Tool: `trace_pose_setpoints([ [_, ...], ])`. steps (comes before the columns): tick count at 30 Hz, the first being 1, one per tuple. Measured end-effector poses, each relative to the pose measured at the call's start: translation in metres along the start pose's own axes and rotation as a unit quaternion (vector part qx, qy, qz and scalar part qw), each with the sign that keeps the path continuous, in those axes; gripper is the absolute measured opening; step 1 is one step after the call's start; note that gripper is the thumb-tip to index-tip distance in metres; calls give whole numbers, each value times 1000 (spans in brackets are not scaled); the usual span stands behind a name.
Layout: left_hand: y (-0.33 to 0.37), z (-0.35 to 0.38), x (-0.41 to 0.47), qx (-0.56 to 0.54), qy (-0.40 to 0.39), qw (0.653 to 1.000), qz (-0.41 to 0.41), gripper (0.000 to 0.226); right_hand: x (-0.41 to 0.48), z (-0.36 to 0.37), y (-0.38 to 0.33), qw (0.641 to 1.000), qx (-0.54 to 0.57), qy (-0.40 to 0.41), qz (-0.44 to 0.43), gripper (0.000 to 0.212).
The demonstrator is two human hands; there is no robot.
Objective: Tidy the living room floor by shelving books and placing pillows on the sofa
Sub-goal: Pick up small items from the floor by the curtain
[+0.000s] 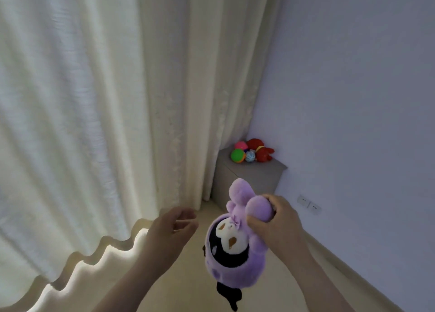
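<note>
The curtain [94, 100] hides the left end of the grey cabinet [247, 182]; the right hand [280, 220] covers one ear of the plush toy [235, 264]; the shape of the red toy [261, 151] is unclear.

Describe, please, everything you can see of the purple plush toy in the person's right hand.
The purple plush toy looks soft and fuzzy: a lilac hood with two rounded ears and a bow, around a white face framed in black, with black parts dangling below. It hangs above the floor, held only by the right hand, whose grip closes round one ear.
</note>
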State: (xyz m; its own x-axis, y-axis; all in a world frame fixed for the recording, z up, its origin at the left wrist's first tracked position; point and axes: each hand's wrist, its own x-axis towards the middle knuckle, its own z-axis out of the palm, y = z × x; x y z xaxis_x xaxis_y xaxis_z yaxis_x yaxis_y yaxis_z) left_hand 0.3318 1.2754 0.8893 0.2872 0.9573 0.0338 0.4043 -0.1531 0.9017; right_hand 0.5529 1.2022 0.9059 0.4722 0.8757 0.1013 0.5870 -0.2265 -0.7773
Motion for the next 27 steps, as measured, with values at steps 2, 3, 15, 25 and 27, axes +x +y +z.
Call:
trace_pose_setpoints([
  [2, 0, 14, 30, 5, -21, 1000, 5, 15, 19, -8, 8, 999, -12, 29, 19, 35],
  [3, 0, 21, 41, 9, -31, 999, 11, 14, 26, -11, 12, 999, -22, 31, 20, 33],
  [15, 27, 149, 212, 36, -107, 993, 33, 19, 185, -54, 102, 994, -16, 71, 76, 29],
  [25, 58, 239, 339, 31, -111, 993, 5, 18, 336, -104, 162, 994, 4, 59, 94, 36],
  [27, 58, 252, 360, 31, -109, 994, 1, 18, 362, -106, 176, 993, 0, 48, 108, 47],
])
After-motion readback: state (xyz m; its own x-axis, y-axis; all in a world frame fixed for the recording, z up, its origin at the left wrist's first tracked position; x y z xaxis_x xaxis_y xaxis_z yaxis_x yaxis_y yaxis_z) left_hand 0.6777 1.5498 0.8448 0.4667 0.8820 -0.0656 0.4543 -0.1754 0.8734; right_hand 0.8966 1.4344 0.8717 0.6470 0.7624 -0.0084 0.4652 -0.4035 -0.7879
